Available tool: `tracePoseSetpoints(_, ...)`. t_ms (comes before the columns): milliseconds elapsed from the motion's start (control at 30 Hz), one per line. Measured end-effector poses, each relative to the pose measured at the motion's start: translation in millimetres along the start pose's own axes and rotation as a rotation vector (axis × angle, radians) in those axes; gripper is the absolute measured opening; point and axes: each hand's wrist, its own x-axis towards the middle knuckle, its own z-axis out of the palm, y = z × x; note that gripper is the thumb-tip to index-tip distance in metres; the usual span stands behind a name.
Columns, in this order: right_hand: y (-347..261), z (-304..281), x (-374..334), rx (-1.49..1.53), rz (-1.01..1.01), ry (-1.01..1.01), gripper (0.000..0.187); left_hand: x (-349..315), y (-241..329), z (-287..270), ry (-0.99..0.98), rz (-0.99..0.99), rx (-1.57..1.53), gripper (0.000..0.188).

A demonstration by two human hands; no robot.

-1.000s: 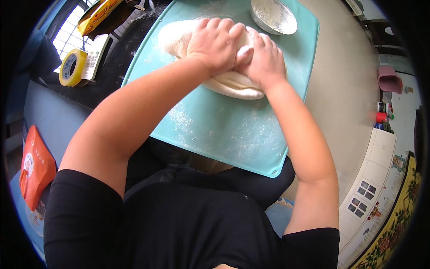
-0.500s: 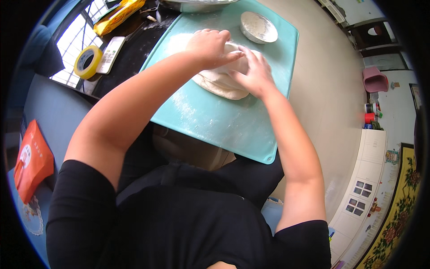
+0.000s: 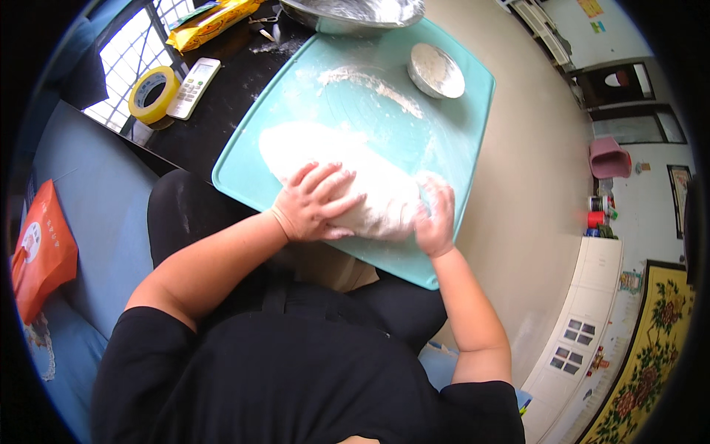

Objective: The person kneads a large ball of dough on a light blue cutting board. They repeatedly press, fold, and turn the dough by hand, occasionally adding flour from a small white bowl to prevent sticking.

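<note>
A large lump of white dough (image 3: 347,166), dusted with flour, lies stretched across the near part of a turquoise board (image 3: 251,152). My left hand (image 3: 316,203) rests on the dough's near side with its fingers spread over the surface. At the dough's right end, my right hand (image 3: 435,214) presses against the side, fingers loosely bent and thumb apart; neither hand is closed round the dough. Toward the far right of the board stands a small metal bowl (image 3: 436,72) with flour in it. A streak of loose flour (image 3: 373,87) curves over the board beyond the dough.
A large metal basin (image 3: 355,18) overlaps the board's far edge. On the black table (image 3: 192,140) to the left are a roll of yellow tape (image 3: 154,95), a white remote control (image 3: 194,89) and a yellow packet (image 3: 214,26). An orange bag (image 3: 46,248) lies on the blue seat.
Both hands have come nearer to me along with the dough, which now lies longer and nearer the board's front edge. The flour streak beyond it is uncovered.
</note>
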Motion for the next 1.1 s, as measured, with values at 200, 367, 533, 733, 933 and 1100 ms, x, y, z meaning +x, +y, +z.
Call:
tracePoseSetpoints(200,106,52,67,-0.295,0.242,-0.205,0.068,7,-1,-4,-0.003,0.014,-0.033,0.060)
tracePoseSetpoints(367,101,112,182,-0.266,0.023,-0.322,0.070,7,-3,-3,-0.006,0.004,-0.092,0.058)
tracePoseSetpoints(533,90,163,254,0.118,-0.154,-0.348,0.054,8,-4,-1,-0.016,-0.007,-0.138,0.057)
tracePoseSetpoints(733,22,149,205,0.671,-0.214,-0.718,0.040,8,-3,-6,-0.023,-0.023,-0.122,0.057)
tracePoseSetpoints(933,26,65,112,1.367,0.562,-0.761,0.052,14,-3,-5,-0.006,0.006,-0.105,0.061)
tracePoseSetpoints(1100,27,0,79,0.855,0.570,-0.528,0.048,16,-4,-8,-0.066,0.080,-0.066,0.073)
